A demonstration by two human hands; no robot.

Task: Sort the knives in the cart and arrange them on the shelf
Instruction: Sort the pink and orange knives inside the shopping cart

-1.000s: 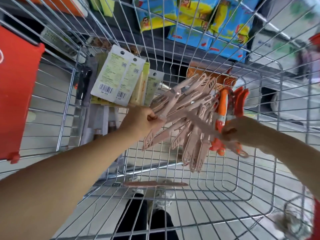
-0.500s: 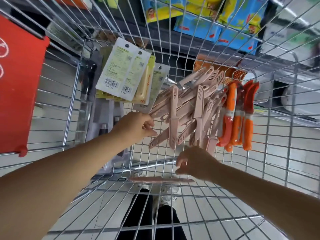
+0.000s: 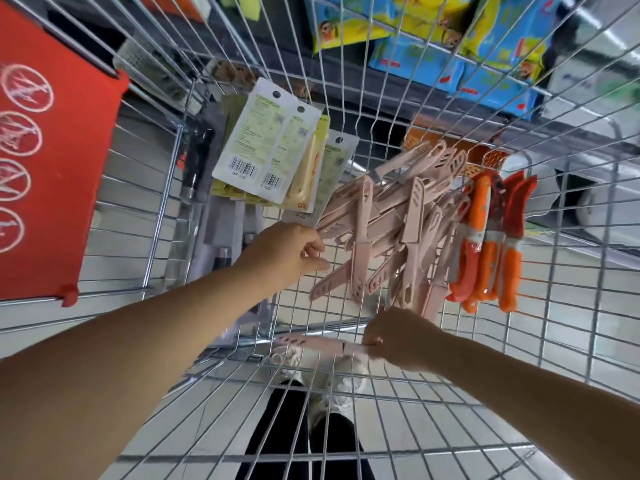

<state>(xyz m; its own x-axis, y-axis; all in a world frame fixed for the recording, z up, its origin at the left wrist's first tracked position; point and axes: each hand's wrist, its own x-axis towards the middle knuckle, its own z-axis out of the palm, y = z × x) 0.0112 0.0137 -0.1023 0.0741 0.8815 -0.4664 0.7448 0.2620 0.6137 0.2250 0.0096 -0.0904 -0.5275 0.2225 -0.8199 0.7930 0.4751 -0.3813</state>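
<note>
A heap of pink sheathed knives (image 3: pixel 388 223) leans in the far end of the wire cart (image 3: pixel 571 306). My left hand (image 3: pixel 287 252) reaches to the heap's left ends with thumb and fingers slightly parted, holding nothing that I can see. Nearer to me, one single pink knife (image 3: pixel 308 342) lies flat on the cart floor. My right hand (image 3: pixel 398 336) curls its fingers round that knife's handle end. Three orange-handled knives (image 3: pixel 485 247) stand against the cart wall right of the heap. Carded yellow knives (image 3: pixel 273 147) lean at the far left.
Dark-handled knives in clear packs (image 3: pixel 204 188) stand in the cart's left corner. A red panel (image 3: pixel 52 150) hangs on the left side. Beyond the cart is a shelf with blue and yellow packets (image 3: pixel 433 39) and an orange basket (image 3: pixel 460 150). My feet show under the floor grid.
My left hand has let the pink bundle settle against the cart end. My right hand left the orange knives, came down and took hold of the lone pink knife on the floor.
</note>
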